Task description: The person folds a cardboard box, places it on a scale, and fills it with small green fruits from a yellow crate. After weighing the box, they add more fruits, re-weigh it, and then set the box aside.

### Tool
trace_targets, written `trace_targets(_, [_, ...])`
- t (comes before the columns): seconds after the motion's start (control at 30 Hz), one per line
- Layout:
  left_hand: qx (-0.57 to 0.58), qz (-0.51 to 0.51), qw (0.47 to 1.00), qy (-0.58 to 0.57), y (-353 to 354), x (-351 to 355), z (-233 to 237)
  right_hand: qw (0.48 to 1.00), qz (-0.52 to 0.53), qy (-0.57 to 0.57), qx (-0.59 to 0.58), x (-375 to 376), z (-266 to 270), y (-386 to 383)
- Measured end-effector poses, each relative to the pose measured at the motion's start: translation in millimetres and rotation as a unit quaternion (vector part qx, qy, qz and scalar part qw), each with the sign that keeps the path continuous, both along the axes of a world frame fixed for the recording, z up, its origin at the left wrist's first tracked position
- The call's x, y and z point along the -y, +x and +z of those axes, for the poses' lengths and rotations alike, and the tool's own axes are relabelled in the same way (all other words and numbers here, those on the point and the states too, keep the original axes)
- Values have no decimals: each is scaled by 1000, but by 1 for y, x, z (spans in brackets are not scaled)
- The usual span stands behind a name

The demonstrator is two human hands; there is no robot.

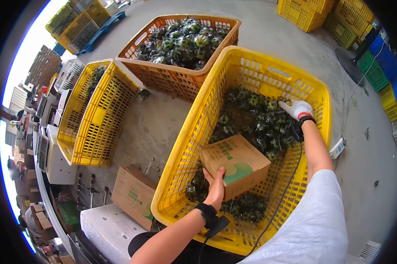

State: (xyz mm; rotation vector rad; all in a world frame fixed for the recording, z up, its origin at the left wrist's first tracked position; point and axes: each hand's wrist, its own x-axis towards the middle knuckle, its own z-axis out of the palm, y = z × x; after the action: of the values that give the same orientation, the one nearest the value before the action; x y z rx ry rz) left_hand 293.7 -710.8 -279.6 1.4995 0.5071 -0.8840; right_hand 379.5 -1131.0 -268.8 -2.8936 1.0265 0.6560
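at l. hand [214, 191], box [234, 159] print-up

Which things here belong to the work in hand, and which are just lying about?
In use: left hand; cardboard box it holds; gloved right hand; green packets; yellow crate.

Apparently lying about: white foam box; blue pallet; stacked crates, upper right.

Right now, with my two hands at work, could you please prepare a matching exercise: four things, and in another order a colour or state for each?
1. Left hand
2. Right hand
3. Orange crate
4. Held cardboard box

A. Wearing a white glove
B. Brown, with green print
C. Ungloved, thumb and fingers on a box
D. Heaped with wrapped green items

Pairs: 1-C, 2-A, 3-D, 4-B
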Motion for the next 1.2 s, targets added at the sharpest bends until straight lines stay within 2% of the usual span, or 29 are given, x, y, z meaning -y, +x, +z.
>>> trace_targets(0.07, [5,-19,1000,8,-9,14,-15,999,-1,43,0,-4,3,-2])
trace_targets(0.1, [4,-27,1000,14,-12,21,-12,996,25,85,3,-5,-13,-2])
trace_targets(0.13, [2,-23,1000,11,-12,27,-7,994,3,104,-22,-14,-15,-5])
trace_targets(0.17, [-5,-14,1000,14,-15,27,-4,991,-57,117,7,-23,-14,-9])
trace_targets(0.23, [20,-34,998,43,-14,24,-27,977,-60,195,55,-16,-28,-10])
trace_targets(0.3, [18,-51,998,39,-8,21,-47,985,-35,167,35,-31,-30,-8])
trace_targets(0.37, [6,-76,997,27,-5,25,-58,964,42,264,-5,-40,-38,-1])
trace_targets(0.43, [-42,-57,998,-5,-3,19,-68,962,44,264,-47,-79,-23,-8])
trace_targets(0.5, [-74,-29,995,-56,-2,12,-81,910,31,413,-12,-78,-55,-11])
trace_targets(0.6, [-141,19,986,-82,-1,6,-46,898,122,420,-36,-115,-48,-34])
trace_targets(0.63, [-133,-9,989,-59,4,-1,-35,893,189,401,-74,-125,-63,-39])
trace_targets(0.67, [-135,4,989,-62,9,-9,-32,882,257,381,-106,-138,-74,-44])
trace_targets(0.73, [-139,29,987,-70,19,-24,-26,856,293,402,-140,-158,-85,-53])
trace_targets(0.8, [-117,84,984,-106,28,-30,-60,844,289,426,-152,-175,-77,-62])
trace_targets(0.87, [-81,56,989,-114,32,-34,-76,854,270,422,-143,-177,-63,-65])
trace_targets(0.93, [-77,66,989,-108,30,-29,-70,896,217,374,-104,-171,-48,-61])
trace_targets(1.03, [-48,63,992,-97,28,-25,-61,953,44,295,60,-170,-29,-54])
trace_targets(1.1, [-27,51,994,-91,26,-23,-59,924,-101,336,155,-170,-18,-49])
trace_targets(1.17, [-24,35,996,-78,26,-22,-46,953,-113,193,205,-176,-38,-57])
trace_targets(1.2, [-18,37,996,-78,30,-22,-47,949,-154,179,208,-176,-46,-58])
